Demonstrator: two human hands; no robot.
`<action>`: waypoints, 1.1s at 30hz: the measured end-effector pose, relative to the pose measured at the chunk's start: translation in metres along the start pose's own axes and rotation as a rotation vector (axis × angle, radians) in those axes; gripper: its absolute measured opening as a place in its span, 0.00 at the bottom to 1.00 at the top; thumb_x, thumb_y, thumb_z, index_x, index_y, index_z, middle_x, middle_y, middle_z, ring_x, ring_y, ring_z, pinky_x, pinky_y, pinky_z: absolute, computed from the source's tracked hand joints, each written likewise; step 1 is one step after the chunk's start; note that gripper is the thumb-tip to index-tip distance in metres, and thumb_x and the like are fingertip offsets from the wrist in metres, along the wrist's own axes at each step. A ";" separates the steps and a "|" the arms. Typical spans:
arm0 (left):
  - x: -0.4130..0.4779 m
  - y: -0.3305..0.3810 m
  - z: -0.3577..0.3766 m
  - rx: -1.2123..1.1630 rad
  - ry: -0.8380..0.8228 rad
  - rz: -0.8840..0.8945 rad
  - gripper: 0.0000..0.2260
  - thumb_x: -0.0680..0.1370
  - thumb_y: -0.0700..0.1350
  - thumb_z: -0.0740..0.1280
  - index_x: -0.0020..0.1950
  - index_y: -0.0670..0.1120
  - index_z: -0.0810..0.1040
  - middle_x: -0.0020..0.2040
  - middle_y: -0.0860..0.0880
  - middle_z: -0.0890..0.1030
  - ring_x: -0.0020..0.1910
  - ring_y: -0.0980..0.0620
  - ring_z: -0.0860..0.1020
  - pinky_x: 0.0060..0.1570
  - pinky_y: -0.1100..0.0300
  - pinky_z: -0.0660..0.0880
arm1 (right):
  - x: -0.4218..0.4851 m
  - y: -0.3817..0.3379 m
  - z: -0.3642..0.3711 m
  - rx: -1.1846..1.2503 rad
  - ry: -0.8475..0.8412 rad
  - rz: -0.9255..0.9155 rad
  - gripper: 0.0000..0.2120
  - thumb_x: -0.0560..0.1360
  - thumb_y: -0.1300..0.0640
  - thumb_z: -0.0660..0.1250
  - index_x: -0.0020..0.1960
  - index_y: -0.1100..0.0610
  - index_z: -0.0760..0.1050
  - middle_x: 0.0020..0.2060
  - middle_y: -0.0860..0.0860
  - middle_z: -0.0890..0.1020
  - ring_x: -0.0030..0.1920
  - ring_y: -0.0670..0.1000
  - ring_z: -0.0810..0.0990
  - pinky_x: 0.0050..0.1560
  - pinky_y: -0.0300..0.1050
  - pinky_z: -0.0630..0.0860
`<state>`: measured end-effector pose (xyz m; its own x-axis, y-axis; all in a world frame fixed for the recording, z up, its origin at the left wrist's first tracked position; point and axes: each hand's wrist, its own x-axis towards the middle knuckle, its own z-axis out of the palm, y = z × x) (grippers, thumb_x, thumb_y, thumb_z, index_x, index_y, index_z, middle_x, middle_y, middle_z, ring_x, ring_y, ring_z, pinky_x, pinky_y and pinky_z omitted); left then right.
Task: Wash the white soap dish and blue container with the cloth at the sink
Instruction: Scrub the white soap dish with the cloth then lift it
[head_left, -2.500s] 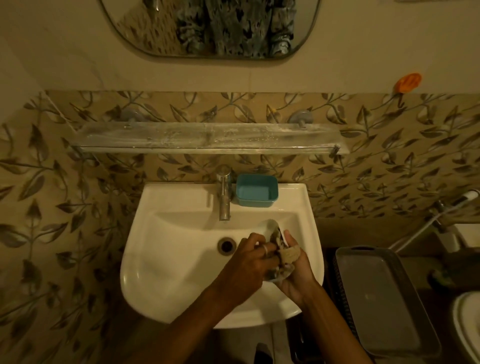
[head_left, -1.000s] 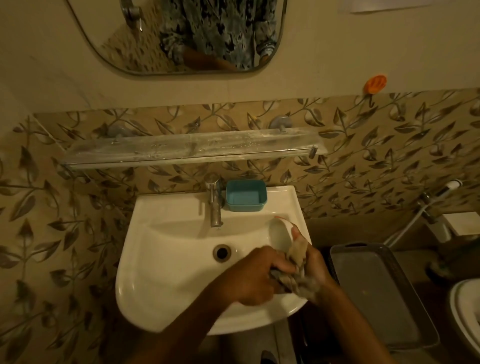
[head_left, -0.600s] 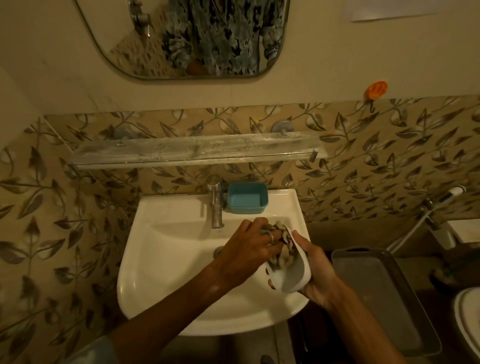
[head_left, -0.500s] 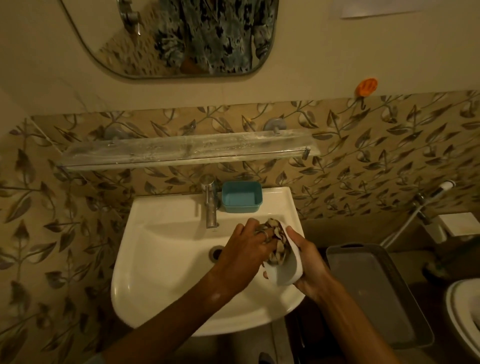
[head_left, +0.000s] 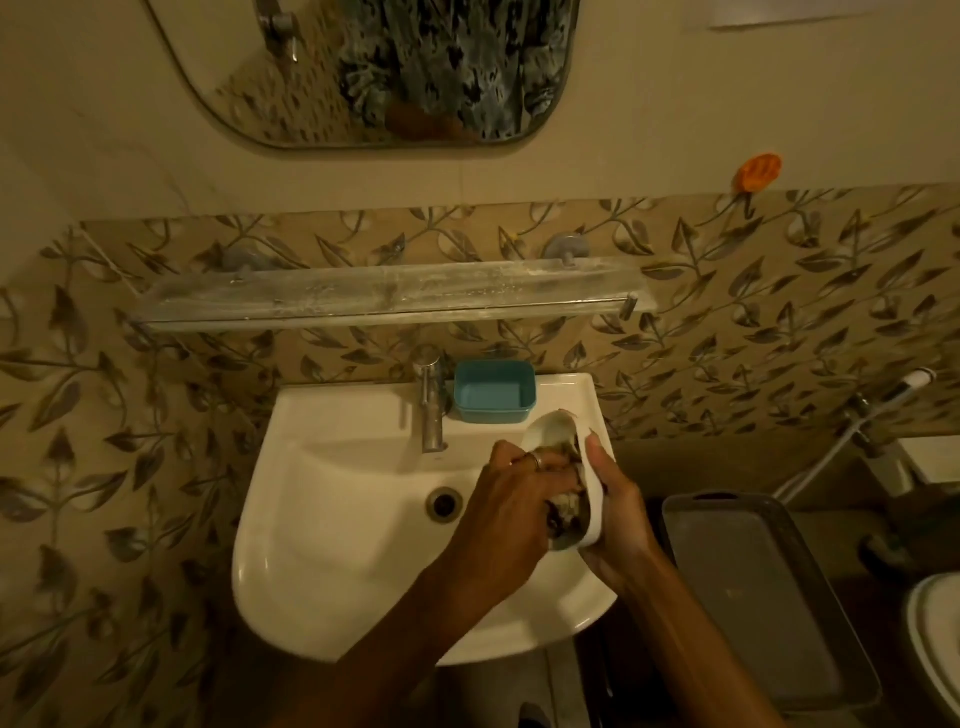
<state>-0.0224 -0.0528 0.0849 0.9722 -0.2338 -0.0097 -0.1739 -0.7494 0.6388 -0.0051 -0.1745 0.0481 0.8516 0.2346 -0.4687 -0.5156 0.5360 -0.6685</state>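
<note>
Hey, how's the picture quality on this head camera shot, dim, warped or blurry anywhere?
Head view: dim, warm yellowish light throughout; the wide lens bows the glass shelf; the cloth inside the white soap dish is dark and smeared; the blue container reads fairly sharp; soft sheen on the sink rim.

Soap dish (head_left: 550, 431) in right hand (head_left: 618, 519), above sink (head_left: 311, 519); cloth (head_left: 569, 506) inside dish, under left hand (head_left: 504, 514). Drain (head_left: 444, 503) left of left hand. Tap (head_left: 431, 405), container (head_left: 493, 392) behind the 2 hands. Tray (head_left: 753, 597) right of right hand.
</note>
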 end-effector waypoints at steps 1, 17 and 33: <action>0.007 -0.003 0.002 0.137 0.005 -0.029 0.18 0.75 0.44 0.69 0.64 0.46 0.73 0.63 0.45 0.74 0.62 0.47 0.69 0.65 0.55 0.68 | -0.001 0.006 0.003 0.006 0.018 -0.018 0.20 0.75 0.44 0.58 0.59 0.54 0.76 0.50 0.59 0.84 0.49 0.57 0.83 0.50 0.54 0.80; 0.012 -0.006 -0.019 0.551 0.050 0.355 0.20 0.56 0.49 0.82 0.47 0.53 0.84 0.49 0.52 0.85 0.46 0.46 0.80 0.41 0.56 0.78 | 0.000 0.010 -0.001 0.032 -0.020 -0.043 0.28 0.70 0.44 0.62 0.66 0.56 0.72 0.55 0.61 0.82 0.53 0.59 0.81 0.51 0.56 0.80; -0.027 -0.028 -0.038 -0.840 -0.125 -0.307 0.15 0.78 0.34 0.60 0.54 0.52 0.79 0.53 0.50 0.84 0.55 0.51 0.80 0.54 0.59 0.76 | 0.020 -0.002 -0.004 -0.046 -0.020 -0.096 0.33 0.66 0.42 0.72 0.67 0.55 0.72 0.60 0.62 0.79 0.59 0.63 0.78 0.62 0.63 0.74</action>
<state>-0.0378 -0.0021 0.0963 0.9244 -0.2003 -0.3244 0.3096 -0.1022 0.9453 0.0128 -0.1745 0.0376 0.8989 0.2005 -0.3896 -0.4348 0.5188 -0.7361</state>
